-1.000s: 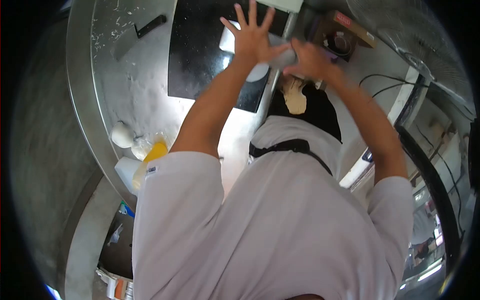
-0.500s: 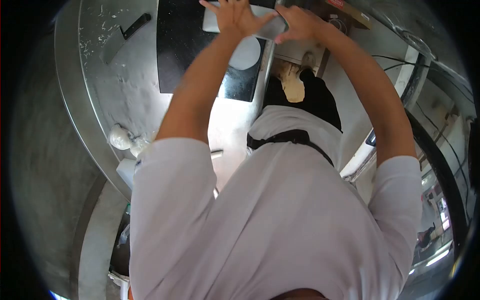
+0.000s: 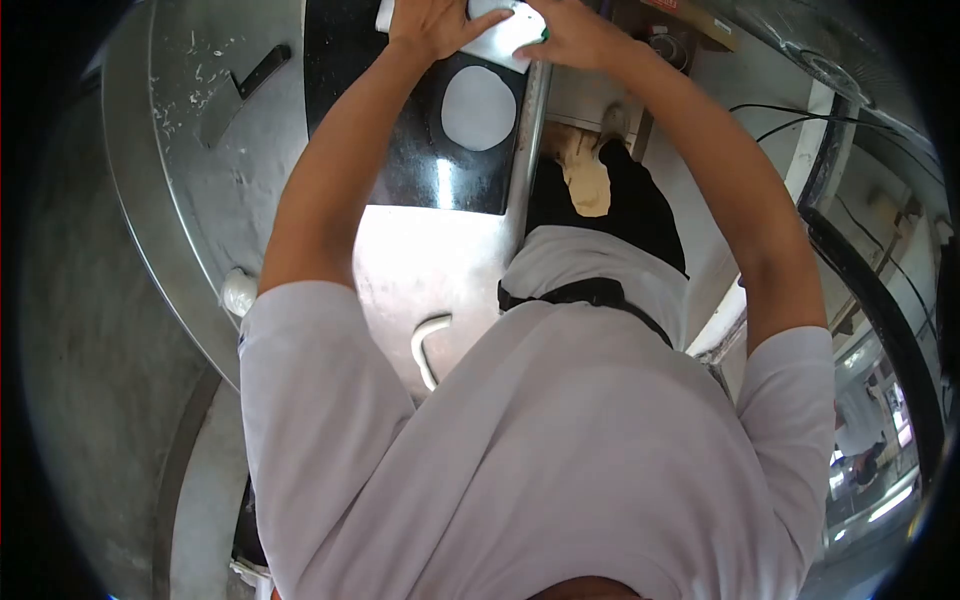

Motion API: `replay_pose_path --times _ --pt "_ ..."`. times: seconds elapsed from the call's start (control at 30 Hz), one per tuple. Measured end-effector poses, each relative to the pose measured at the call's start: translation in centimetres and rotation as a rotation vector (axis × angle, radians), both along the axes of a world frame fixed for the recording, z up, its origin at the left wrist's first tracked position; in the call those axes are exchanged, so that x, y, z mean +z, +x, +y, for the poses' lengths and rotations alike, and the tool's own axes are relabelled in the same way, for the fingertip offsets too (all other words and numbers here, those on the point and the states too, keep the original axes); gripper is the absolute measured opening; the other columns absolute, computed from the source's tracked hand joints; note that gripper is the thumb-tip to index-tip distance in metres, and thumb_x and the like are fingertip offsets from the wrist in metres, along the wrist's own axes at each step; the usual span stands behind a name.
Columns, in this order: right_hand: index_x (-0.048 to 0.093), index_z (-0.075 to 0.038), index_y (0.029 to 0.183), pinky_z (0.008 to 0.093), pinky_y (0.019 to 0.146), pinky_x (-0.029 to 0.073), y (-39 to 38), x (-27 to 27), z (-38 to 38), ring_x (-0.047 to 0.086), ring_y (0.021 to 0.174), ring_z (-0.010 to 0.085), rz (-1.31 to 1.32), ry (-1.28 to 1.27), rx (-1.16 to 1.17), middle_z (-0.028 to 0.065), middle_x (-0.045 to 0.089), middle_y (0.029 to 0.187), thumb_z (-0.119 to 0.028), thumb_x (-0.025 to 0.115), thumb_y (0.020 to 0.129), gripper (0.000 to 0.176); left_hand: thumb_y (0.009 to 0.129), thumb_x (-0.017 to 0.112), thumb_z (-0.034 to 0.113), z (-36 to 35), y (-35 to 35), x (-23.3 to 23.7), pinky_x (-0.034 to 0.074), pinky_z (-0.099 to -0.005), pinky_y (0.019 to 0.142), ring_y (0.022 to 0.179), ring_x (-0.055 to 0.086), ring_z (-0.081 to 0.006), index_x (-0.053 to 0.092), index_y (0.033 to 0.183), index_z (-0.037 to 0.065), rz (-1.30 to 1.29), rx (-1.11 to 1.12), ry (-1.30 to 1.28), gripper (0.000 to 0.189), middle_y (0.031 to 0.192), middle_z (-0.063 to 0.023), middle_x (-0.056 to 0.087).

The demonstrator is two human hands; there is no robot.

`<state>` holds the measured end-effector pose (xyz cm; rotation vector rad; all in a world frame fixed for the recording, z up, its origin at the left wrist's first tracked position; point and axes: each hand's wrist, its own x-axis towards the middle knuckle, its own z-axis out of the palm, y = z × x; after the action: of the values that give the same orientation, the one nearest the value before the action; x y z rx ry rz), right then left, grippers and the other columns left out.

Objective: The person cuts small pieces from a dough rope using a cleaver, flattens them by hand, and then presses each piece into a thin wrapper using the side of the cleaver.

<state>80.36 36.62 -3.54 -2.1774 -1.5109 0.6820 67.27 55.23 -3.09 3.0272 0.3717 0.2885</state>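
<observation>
A flat rectangular metal blade [image 3: 497, 42] lies over the black board [image 3: 400, 160] at the top of the view. My left hand [image 3: 432, 24] rests flat on it, thumb stretched out toward the right. At the blade's right end my right hand [image 3: 572, 36] grips it, with the thumb on the near side and a small green spot beside it. The fingertips of both hands run out of the frame or are partly hidden. Just below the blade is a thin round white sheet [image 3: 479, 108], like a dough wrapper, flat on the board.
A cleaver [image 3: 262, 72] with a black handle lies on the steel counter [image 3: 255, 180] at left, near white scraps. A plastic-wrapped white lump [image 3: 238, 292] sits close to my left arm. A curved white strip [image 3: 420, 345] lies near my body. Cables [image 3: 800, 118] hang at right.
Both hands and the blade have shifted up and left in view, uncovering more of the round white sheet. The blade now shines brightly. My left arm has moved left, and the curved white strip shows more fully.
</observation>
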Motion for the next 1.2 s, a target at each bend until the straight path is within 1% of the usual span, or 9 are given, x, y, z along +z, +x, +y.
replay_pose_path --times 0.13,0.2,0.27,0.4,0.5,0.63,0.83,0.97,1.2 --pt "0.057 0.005 0.114 0.0525 0.085 0.053 1.0 0.6 0.0 0.067 0.098 0.0455 0.354 0.346 -0.062 0.0281 0.068 0.103 -0.026 0.078 0.079 0.051 0.081 0.067 0.066 -1.0 -3.1 4.2 0.014 -0.0694 0.118 0.152 0.017 -0.0458 0.029 0.159 0.012 0.245 -0.375 -0.372 0.102 0.166 -0.0226 0.018" --pt "0.054 0.0 0.129 0.0465 0.081 0.057 -0.1 -5.2 -3.7 0.071 0.087 0.0412 0.198 0.178 0.007 0.0256 0.07 0.102 -0.047 0.076 0.086 0.068 0.089 0.073 0.024 -2.7 -6.7 2.5 0.039 -0.0445 0.113 0.14 0.043 -0.0254 0.038 0.155 0.02 0.163 -0.556 -0.135 0.075 0.153 -0.007 0.043" --pt "0.055 -0.003 0.13 0.0428 0.084 0.055 -4.4 -2.5 -7.0 0.071 0.091 0.0372 0.256 0.173 0.071 0.0214 0.07 0.109 -0.037 0.073 0.092 0.054 0.09 0.069 0.013 -4.8 -8.1 3.9 0.042 -0.0417 0.11 0.138 0.047 -0.0241 0.044 0.152 0.022 0.35 -0.593 -0.11 0.068 0.15 -0.0069 0.048" --pt "0.056 -0.002 0.129 0.0442 0.088 0.053 -8.0 -1.4 -10.1 0.068 0.099 0.0378 0.505 0.033 -0.084 0.0234 0.069 0.112 -0.035 0.076 0.09 0.056 0.087 0.07 0.011 -6.2 -7.5 3.0 0.044 -0.0423 0.108 0.133 0.052 -0.0237 0.053 0.143 0.018 0.371 -0.489 -0.051 0.059 0.141 -0.0073 0.057" --pt "0.055 -0.001 0.128 0.0439 0.087 0.052 -9.8 -0.9 -11.3 0.068 0.097 0.0381 0.518 -0.006 -0.102 0.0233 0.069 0.11 -0.033 0.075 0.091 0.054 0.083 0.071 0.005 -6.2 -6.3 4.2 0.048 -0.0364 0.099 0.118 0.064 -0.0228 0.071 0.111 0.013 0.375 -0.519 0.014 0.029 0.108 -0.0039 0.073" --pt "0.052 0.001 0.128 0.047 0.086 0.052 -12.5 -1.6 -13.8 0.068 0.098 0.0424 0.501 -0.025 -0.107 0.0255 0.068 0.111 -0.032 0.073 0.091 0.054 0.081 0.073 0.006 -5.5 -5.0 7.6 0.051 -0.0386 0.095 0.112 0.067 -0.0265 0.073 0.1 0.011 0.487 -0.559 0.032 0.02 0.107 -0.0072 0.073" --pt "0.048 0.001 0.128 0.0491 0.087 0.051 -14.8 0.9 -18.8 0.065 0.101 0.0482 0.49 -0.234 0.011 0.0293 0.066 0.109 -0.034 0.072 0.091 0.056 0.083 0.073 0.01 -1.1 -6.5 8.7 0.053 -0.037 0.077 0.086 0.069 -0.027 0.064 0.09 0.001 0.804 -0.236 -0.539 0.015 0.088 -0.0132 0.069" --pt "0.051 0.001 0.122 0.0486 0.085 0.051 -14.1 3.4 -20.5 0.065 0.1 0.0487 0.549 -0.282 -0.065 0.029 0.067 0.107 -0.033 0.075 0.089 0.053 0.093 0.071 0.019 3.0 -12.1 6.5 0.05 -0.0272 0.074 0.084 0.061 -0.0104 0.063 0.097 0.006 0.651 0.198 -1.138 0.016 0.091 -0.0002 0.064" --pt "0.052 0.001 0.113 0.0468 0.079 0.051 -9.9 4.7 -19.0 0.066 0.092 0.0469 0.46 -0.168 -0.19 0.0275 0.067 0.096 -0.027 0.078 0.087 0.046 0.094 0.07 0.02 4.1 -22.3 4.8 0.055 -0.0304 0.083 0.093 0.063 -0.0122 0.06 0.108 0.008 0.24 0.867 -1.462 0.021 0.1 -0.003 0.064"
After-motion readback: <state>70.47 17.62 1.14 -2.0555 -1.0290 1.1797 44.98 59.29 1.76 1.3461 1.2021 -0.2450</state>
